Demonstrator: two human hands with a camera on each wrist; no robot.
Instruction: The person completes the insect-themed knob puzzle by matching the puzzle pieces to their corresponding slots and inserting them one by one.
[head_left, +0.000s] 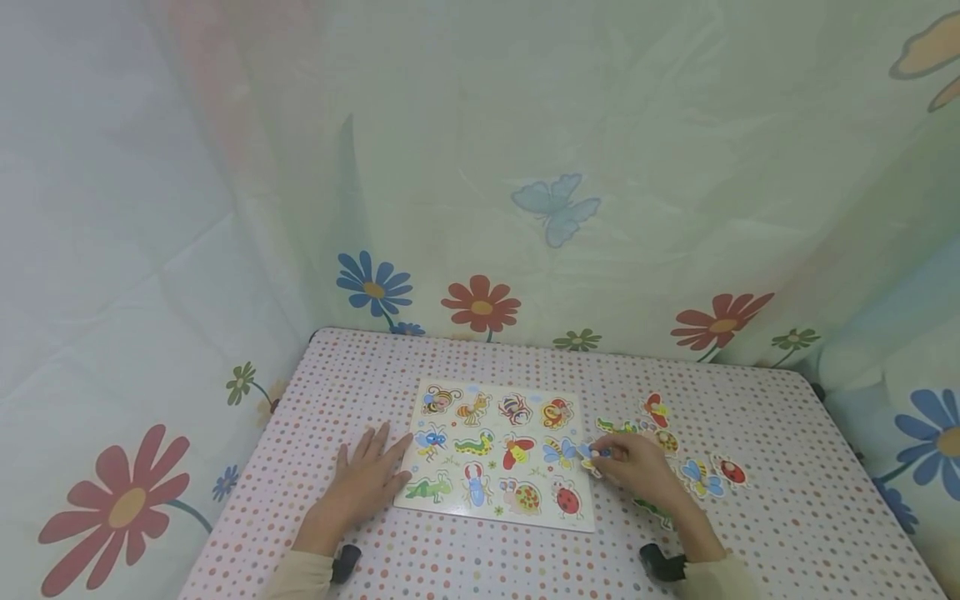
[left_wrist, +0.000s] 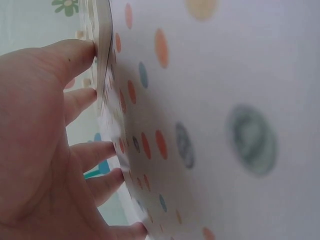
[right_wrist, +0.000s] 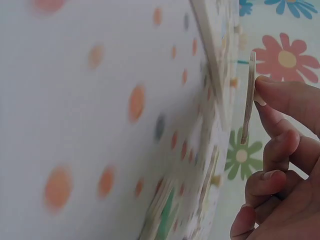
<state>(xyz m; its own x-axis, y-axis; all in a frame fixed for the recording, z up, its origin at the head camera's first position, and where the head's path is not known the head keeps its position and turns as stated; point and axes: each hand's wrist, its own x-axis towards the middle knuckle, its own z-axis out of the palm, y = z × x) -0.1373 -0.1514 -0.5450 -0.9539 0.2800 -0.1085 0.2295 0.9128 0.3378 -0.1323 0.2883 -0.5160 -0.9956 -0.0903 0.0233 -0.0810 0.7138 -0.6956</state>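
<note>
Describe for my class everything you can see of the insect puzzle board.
The insect puzzle board is a thin, pale rectangle that looks wooden, showing colourful insects in three rows of four. Small knobs rise from its face. It lies flat, turned slightly askew, on the dotted tablecloth. The left hand touches its left edge.

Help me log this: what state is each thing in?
Rectangular insect-patterned wooden board: flat, face up.
Thin wooden piece: raised, pinched.
Bare right hand: pinching that piece.
Bare left hand: spread, touching the board's left edge.
Round red ladybug piece: loose, face up.
Blue-winged yellow insect piece: loose, face up.
Red-winged insect piece: loose.
</note>
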